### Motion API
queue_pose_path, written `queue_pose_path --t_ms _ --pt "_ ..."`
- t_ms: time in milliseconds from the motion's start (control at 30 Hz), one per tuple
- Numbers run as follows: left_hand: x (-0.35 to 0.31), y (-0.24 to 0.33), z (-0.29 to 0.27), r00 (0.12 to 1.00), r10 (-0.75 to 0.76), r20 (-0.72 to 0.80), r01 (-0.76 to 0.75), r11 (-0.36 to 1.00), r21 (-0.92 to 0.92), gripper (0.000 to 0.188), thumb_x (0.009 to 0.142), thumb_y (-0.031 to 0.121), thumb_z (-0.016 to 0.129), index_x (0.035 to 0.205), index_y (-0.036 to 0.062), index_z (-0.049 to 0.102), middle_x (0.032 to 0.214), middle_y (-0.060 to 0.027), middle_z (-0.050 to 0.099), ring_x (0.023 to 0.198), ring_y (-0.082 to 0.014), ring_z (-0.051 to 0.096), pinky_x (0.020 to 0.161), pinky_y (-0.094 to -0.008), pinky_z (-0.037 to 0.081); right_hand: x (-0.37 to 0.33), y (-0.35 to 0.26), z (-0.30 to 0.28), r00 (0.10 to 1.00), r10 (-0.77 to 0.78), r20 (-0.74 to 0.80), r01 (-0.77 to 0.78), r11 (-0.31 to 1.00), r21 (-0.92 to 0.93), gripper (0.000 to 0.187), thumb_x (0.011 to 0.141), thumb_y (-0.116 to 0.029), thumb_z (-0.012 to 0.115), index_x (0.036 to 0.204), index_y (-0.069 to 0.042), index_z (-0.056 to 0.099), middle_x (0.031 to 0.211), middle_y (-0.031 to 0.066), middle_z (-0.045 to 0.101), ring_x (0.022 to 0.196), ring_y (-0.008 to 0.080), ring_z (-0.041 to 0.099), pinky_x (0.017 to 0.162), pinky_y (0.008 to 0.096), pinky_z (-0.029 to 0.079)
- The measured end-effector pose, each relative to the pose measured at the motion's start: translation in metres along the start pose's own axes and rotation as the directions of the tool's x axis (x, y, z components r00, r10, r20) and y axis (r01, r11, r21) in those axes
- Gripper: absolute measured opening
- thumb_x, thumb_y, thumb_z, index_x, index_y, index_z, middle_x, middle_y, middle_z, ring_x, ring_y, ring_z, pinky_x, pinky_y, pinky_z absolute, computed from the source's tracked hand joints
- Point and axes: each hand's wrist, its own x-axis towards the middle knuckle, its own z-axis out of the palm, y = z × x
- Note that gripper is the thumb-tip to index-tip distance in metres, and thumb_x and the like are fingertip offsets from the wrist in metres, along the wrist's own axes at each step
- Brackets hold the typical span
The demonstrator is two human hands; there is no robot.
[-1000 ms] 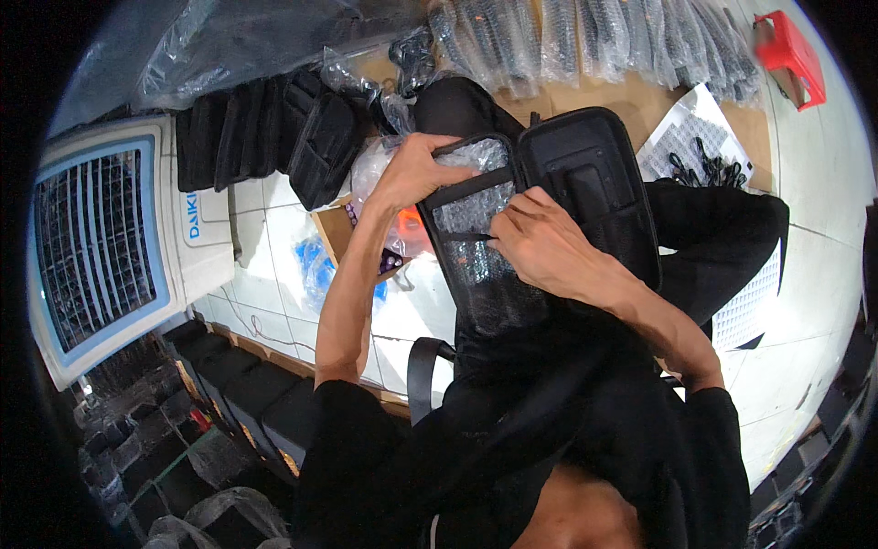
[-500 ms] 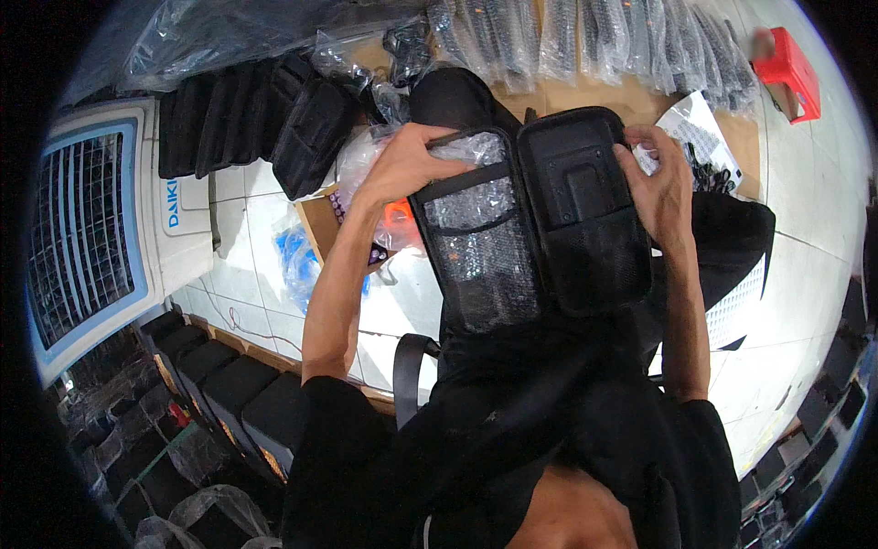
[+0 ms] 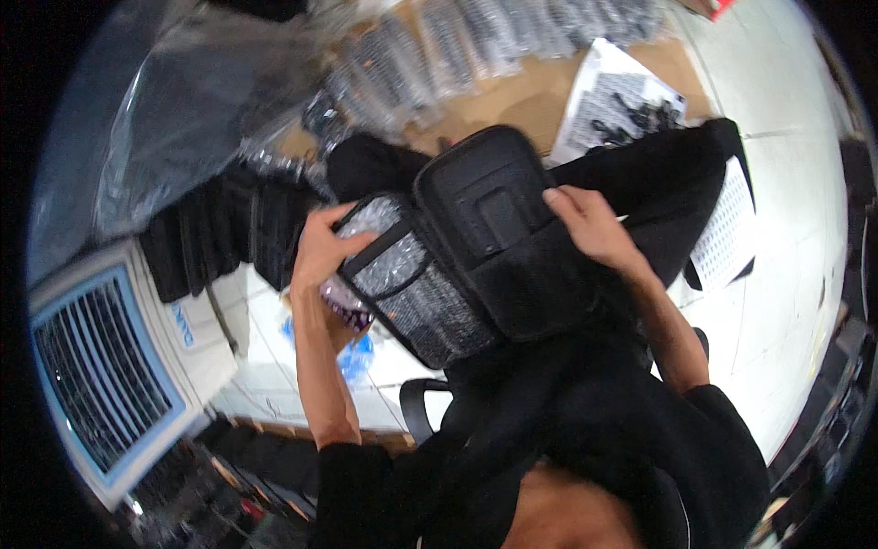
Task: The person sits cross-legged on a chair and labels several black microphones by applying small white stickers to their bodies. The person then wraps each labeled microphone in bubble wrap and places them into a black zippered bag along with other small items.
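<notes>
An unfolded black zip case [image 3: 498,206] lies across my lap, its two halves side by side. In its left half, a bubble-wrapped item [image 3: 430,316] sits beneath a black strap, with more clear plastic wrap [image 3: 373,220] at the upper end. My left hand [image 3: 322,245] grips the upper left rim of that half, thumb over the edge. At the outer edge of the right half, my right hand [image 3: 590,220] holds the rim between thumb and curled fingers. The right half has a moulded panel and a pocket and shows nothing in it.
Bubble-wrapped packs [image 3: 448,55] line a cardboard sheet [image 3: 508,96] at the far side. More black cases [image 3: 219,224] stand at left by an air cooler [image 3: 119,357]. Cables [image 3: 640,114] rest on a printed sheet [image 3: 585,110]. Blue plastic [image 3: 357,357] lies on the floor.
My view has turned, so the surroundings appear tilted. The case and both hands appear farther left and lower in the picture. Both hands keep their hold on the rims.
</notes>
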Motion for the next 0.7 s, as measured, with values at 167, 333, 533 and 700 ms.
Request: queue_pose_path --t_ms 167,333,533,700 --pt "-0.001 0.006 0.018 0.979 0.05 -0.199 -0.044 0.998 0.035 0.051 0.073 0.003 0.076 0.122 -0.003 0.063 0.111 -0.0132 0.068 0.101 -0.0184 0.062 0.093 -0.0316 0.047 -0.01 0.004 -0.003 0.991 -0.052 -0.122 0.036 0.991 -0.13 0.035 0.093 -0.03 0.061 0.101 0.004 0.068 0.091 0.0241 0.069 0.084 0.0381 0.069 0.074 0.0419 0.053" --pt "-0.01 0.0 0.018 0.943 -0.014 -0.331 0.031 0.998 0.046 0.048 0.077 0.002 0.075 0.123 0.0004 0.063 0.113 -0.0114 0.066 0.098 -0.0193 0.06 0.089 -0.0314 0.048 -0.034 0.005 -0.031 0.953 -0.028 -0.3 0.017 0.999 -0.037 0.027 0.093 -0.021 0.064 0.1 0.005 0.069 0.089 0.0211 0.07 0.08 0.0294 0.071 0.069 0.0373 0.055" --pt "-0.016 0.003 0.023 0.875 -0.066 -0.48 0.072 0.997 -0.006 0.04 0.084 0.006 0.073 0.122 -0.0006 0.063 0.114 -0.0113 0.066 0.099 -0.0193 0.062 0.087 -0.0313 0.049 -0.021 0.017 -0.08 0.811 -0.259 -0.525 0.159 0.961 -0.227 0.02 0.09 -0.014 0.067 0.098 0.004 0.068 0.086 0.0186 0.069 0.068 0.0249 0.065 0.062 0.0344 0.053" --pt "-0.014 0.055 0.06 0.783 0.203 -0.588 0.015 0.939 0.344 0.037 0.085 0.01 0.069 0.119 -0.0025 0.062 0.118 -0.017 0.063 0.11 -0.0296 0.06 0.097 -0.0391 0.045 0.089 0.033 -0.158 0.875 -0.251 -0.413 -0.034 0.822 -0.569 0.023 0.089 -0.024 0.064 0.092 -0.001 0.069 0.083 0.0232 0.068 0.08 0.0406 0.066 0.073 0.0467 0.052"
